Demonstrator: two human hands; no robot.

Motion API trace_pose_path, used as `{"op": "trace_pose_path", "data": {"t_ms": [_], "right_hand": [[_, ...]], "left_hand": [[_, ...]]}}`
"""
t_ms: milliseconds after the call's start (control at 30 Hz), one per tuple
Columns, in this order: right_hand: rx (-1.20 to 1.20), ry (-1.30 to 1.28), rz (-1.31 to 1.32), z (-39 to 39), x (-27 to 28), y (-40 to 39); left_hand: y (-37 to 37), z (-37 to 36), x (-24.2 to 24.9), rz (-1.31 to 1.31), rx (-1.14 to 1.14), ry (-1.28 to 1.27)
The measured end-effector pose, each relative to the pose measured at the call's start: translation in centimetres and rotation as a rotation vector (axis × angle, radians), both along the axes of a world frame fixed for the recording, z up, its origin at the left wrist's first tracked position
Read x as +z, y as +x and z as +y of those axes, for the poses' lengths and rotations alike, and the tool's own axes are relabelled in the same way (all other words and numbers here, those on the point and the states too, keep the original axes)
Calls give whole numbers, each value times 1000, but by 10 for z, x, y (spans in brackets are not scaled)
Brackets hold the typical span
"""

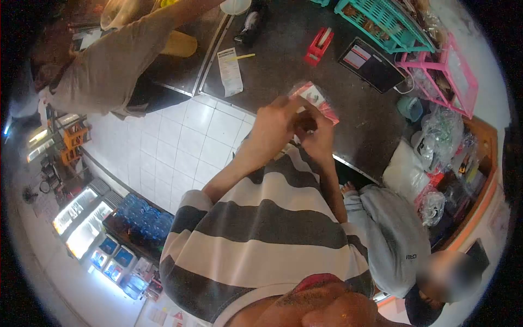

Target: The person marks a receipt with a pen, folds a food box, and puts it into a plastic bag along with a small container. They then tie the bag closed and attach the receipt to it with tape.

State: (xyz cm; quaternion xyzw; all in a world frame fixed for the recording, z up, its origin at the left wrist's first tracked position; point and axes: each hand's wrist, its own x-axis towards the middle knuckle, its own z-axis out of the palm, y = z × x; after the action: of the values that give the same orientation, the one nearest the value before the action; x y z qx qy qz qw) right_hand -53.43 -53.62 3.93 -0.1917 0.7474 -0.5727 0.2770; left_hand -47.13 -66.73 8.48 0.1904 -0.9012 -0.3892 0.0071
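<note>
My left hand (275, 124) and my right hand (317, 137) meet over the edge of a dark counter (283, 60). Together they grip a small clear plastic packet (315, 99) with red and white contents. The left hand's fingers pinch its near side and the right hand's fingers close on it from below. What lies between the fingers is partly hidden. My arms come out of a grey-and-white striped shirt (261, 234).
On the counter lie a paper receipt (230, 71), a red tape dispenser (318, 46), a dark tablet (370, 64), a teal basket (381, 22) and a pink wire rack (449, 73). A person's beige sleeve (109, 65) reaches in top left. A person in a grey hoodie (392, 234) is at my right.
</note>
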Motion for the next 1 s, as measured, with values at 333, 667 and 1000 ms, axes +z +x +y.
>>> {"op": "trace_pose_path", "data": {"t_ms": [333,667,1000], "right_hand": [[-56,128,155,1,-24,-26],[156,-76,22,19,-28,-60],[276,9,555,23,-9,-64]], "left_hand": [[-13,0,-69,252,180,740],[-16,-12,-94,393,-244,47],[-24,-1,-133,251,-14,740]]}}
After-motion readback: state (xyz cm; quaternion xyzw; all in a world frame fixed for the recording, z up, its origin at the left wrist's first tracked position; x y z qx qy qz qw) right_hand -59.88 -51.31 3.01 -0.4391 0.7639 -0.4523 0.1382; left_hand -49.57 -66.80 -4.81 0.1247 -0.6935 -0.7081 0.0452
